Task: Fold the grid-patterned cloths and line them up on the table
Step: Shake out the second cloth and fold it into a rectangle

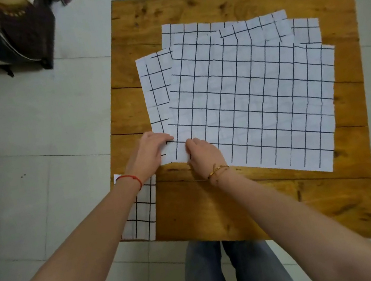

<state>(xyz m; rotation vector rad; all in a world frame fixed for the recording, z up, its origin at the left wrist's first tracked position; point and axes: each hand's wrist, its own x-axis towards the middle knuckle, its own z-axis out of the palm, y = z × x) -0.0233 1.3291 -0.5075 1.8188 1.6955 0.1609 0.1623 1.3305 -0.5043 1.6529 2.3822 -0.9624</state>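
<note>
Pale tiled floor all around, and a square table of knotty orange-brown wooden planks (252,202) in the middle, seen from above. Lying flat on it is a loose stack of white cloths with a black grid pattern (247,104), fanned out so their edges don't line up; I can count at least 3 or 4 layers by the offset corners at the far side and on the left. My guess is they're spread flat like that so each one can be peeled off the top and folded in turn.

Both hands are together at the near-left corner of the stack. The left hand (149,150) lies on the corner with its fingers over the edge, and the right hand (203,153) is just beside it with fingers curled down onto the same corner. It looks like they're working the top sheet loose from the ones under it, but I can't tell if either hand really has it pinched.

At the near-left corner of the table sits 1 folded grid-patterned cloth (142,212), partly under the left forearm and reaching the table edge. I'd say that's the start of the line, with plenty left to fold.

No brands, labels or readable writing anywhere that I can make out.
</note>
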